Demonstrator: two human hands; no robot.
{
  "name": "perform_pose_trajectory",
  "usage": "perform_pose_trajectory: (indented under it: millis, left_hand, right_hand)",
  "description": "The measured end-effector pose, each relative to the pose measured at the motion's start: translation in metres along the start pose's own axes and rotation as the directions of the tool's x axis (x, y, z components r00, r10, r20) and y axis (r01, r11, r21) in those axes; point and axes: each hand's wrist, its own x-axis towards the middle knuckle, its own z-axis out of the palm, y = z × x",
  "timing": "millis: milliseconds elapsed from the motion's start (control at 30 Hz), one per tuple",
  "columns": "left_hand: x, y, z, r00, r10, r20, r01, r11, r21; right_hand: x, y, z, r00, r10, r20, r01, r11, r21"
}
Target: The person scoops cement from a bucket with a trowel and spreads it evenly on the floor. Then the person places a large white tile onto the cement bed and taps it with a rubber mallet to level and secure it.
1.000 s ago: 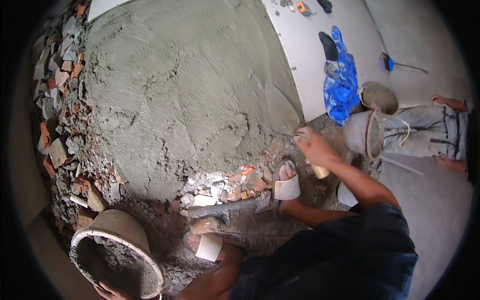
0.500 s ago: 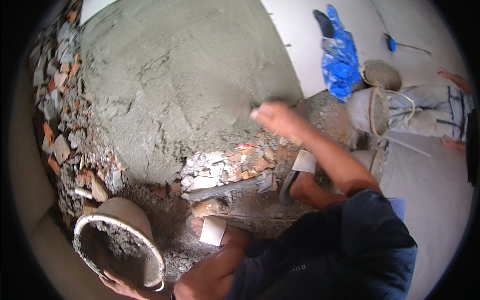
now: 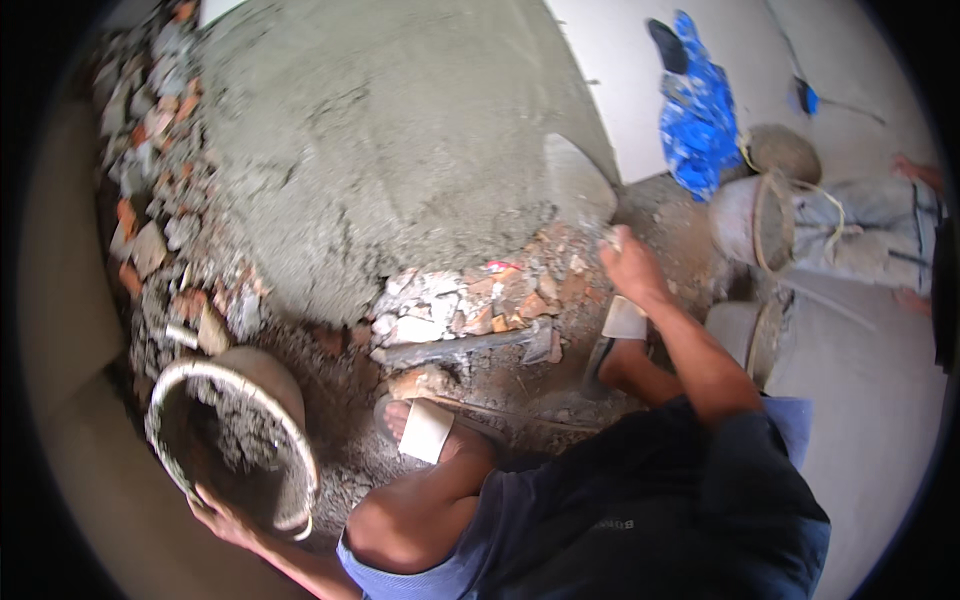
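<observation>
My left hand (image 3: 222,520) grips the lower rim of a round metal pan (image 3: 262,372) holding a little grey mortar, at the lower left. My right hand (image 3: 630,268) is closed on a trowel (image 3: 577,188), whose flat blade lies against the right edge of a broad slope of wet grey mortar (image 3: 380,150). Below the mortar, broken brick and rubble (image 3: 470,310) show. I am squatting, and my feet in white-strapped sandals (image 3: 425,430) rest on the gritty ground between the two hands.
More brick rubble (image 3: 150,230) runs down the left side. A blue cloth (image 3: 695,120), a bucket (image 3: 745,220) and a second pan (image 3: 745,335) stand at the right. Another person's legs in grey trousers (image 3: 880,230) are at the far right, on pale floor.
My right hand swept up-left across the mortar, then came back down to its right edge. The pan has come up and closer, with my left hand now on its rim.
</observation>
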Motion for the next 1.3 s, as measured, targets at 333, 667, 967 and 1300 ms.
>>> perform_pose_trajectory:
  millis: [333,667,967,1300]
  left_hand:
    - [0.003,0.008,-0.013,1.0,-0.011,0.026,0.018,0.951,-0.309]
    - [-0.012,0.075,-0.03,0.962,0.246,-0.114,-0.246,0.969,0.017]
    - [-0.016,0.104,-0.023,0.908,0.36,-0.213,-0.354,0.933,0.067]
    - [0.021,0.019,0.002,0.963,0.246,-0.107,-0.267,0.917,-0.296]
  right_hand:
    - [-0.032,-0.189,-0.105,0.459,-0.887,-0.048,0.888,0.458,0.024]
    - [-0.127,-0.415,-0.081,0.016,-0.944,0.329,0.699,-0.224,-0.679]
    - [-0.148,-0.381,-0.027,-0.062,-0.762,0.644,0.959,-0.224,-0.173]
    - [-0.109,-0.315,-0.069,-0.034,-0.824,0.565,0.917,0.199,0.345]
